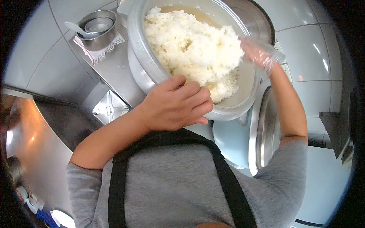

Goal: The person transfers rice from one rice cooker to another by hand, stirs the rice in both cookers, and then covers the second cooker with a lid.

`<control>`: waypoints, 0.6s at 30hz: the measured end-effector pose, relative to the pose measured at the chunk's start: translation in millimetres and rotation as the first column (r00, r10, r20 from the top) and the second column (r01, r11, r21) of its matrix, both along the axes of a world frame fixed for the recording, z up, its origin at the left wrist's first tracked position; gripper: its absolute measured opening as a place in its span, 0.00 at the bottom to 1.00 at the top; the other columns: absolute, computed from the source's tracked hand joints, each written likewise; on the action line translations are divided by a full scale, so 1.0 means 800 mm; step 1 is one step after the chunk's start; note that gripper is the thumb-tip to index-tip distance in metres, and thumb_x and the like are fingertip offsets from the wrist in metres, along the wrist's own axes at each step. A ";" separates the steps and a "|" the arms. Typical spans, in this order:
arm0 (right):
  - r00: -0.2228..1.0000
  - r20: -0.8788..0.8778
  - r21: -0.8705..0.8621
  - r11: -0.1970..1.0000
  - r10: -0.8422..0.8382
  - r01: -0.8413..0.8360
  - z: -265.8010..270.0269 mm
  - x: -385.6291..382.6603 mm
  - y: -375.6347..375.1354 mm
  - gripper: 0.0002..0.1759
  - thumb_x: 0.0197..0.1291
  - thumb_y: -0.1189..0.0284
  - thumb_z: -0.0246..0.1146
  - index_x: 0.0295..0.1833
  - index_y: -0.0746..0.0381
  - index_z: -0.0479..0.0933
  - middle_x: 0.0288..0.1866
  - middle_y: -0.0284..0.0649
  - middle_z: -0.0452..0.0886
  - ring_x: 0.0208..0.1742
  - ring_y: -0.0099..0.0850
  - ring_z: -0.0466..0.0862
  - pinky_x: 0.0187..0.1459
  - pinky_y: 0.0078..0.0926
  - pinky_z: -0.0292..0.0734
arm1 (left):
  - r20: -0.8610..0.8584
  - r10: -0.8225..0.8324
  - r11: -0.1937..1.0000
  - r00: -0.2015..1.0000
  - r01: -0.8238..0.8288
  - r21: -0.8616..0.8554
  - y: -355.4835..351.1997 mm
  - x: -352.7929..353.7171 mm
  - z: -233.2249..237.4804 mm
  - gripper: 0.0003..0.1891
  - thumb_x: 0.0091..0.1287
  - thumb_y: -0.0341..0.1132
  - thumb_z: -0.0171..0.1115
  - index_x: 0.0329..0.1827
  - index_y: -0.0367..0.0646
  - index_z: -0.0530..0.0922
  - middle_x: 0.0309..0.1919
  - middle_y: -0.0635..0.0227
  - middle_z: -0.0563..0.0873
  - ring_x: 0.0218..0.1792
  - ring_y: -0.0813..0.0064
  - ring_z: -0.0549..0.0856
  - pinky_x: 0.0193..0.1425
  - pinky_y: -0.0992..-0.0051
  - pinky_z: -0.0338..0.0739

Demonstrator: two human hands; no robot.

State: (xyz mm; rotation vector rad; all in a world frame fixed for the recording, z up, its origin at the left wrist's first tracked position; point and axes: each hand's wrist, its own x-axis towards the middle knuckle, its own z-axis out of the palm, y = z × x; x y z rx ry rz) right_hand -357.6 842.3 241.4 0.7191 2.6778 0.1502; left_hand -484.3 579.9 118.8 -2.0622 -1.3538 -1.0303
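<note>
White cooked rice [186, 41] lies in one big clump in a large grey metal pot [144, 49], which is tilted towards me. Cloudy liquid [190, 11] shows along the far inner wall. My left hand [178, 100] is bare, its fingers closed over the near rim. On the right, my right hand [260, 55] wears a loose clear plastic glove and presses against the side of the clump. Its fingertips are hidden by the rice and smeared by motion, so their grip cannot be made out.
At the back left, a steel bowl [99, 42] holding a smaller bowl and a white spoon [78, 29] stands on a fringed cloth [87, 51]. A round metal lid [262, 15] leans behind the pot. Another large steel-rimmed vessel [262, 133] is at the lower right.
</note>
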 end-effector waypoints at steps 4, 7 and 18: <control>0.998 -0.069 0.276 0.961 -0.002 0.021 0.023 -0.042 0.015 0.23 0.67 0.57 0.54 0.59 0.62 0.72 0.56 0.56 0.78 0.57 0.49 0.77 0.59 0.42 0.71 | -0.001 -0.012 1.000 1.000 0.012 -0.028 -0.001 -0.001 0.000 0.18 0.63 0.57 0.50 0.36 0.52 0.71 0.37 0.73 0.72 0.42 0.75 0.73 0.46 0.74 0.69; 0.997 -0.071 0.503 0.864 0.008 0.029 0.020 -0.064 -0.003 0.23 0.66 0.57 0.54 0.60 0.61 0.72 0.51 0.56 0.80 0.53 0.49 0.79 0.55 0.44 0.73 | 0.011 -0.020 0.999 1.000 0.021 -0.038 -0.002 -0.002 0.001 0.18 0.63 0.57 0.50 0.37 0.53 0.71 0.37 0.73 0.71 0.41 0.75 0.73 0.46 0.74 0.69; 0.982 -0.026 0.767 0.634 0.188 -0.100 0.052 0.004 0.139 0.19 0.67 0.60 0.52 0.56 0.60 0.72 0.47 0.54 0.82 0.53 0.50 0.81 0.51 0.45 0.75 | 0.015 0.002 1.000 1.000 -0.002 -0.028 0.000 -0.001 0.001 0.18 0.62 0.57 0.51 0.36 0.53 0.71 0.37 0.73 0.71 0.41 0.76 0.73 0.45 0.75 0.68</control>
